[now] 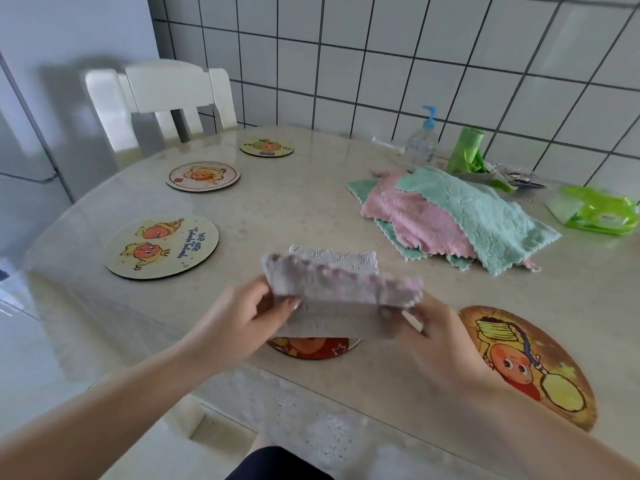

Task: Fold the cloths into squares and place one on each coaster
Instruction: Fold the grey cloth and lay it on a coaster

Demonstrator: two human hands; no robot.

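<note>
Both hands hold one pale pink cloth [332,292], partly folded and blurred, just above the table's near edge. My left hand [242,317] pinches its left end and my right hand [433,337] grips its right end. Under the cloth lies a red round coaster [311,348], mostly hidden. A large orange coaster [526,368] sits at the near right, partly behind my right forearm. Three more round cartoon coasters lie on the left: a near one [161,247], a middle one [203,176] and a far one [266,147]. A loose pile of pink and mint cloths [450,216] rests at centre right.
A pump bottle [420,140], a green bag roll [465,150] and a green wipes pack [595,211] stand along the tiled wall at the back right. A white chair [173,98] is tucked in at the table's far left. The marble table [277,209] has a rounded edge.
</note>
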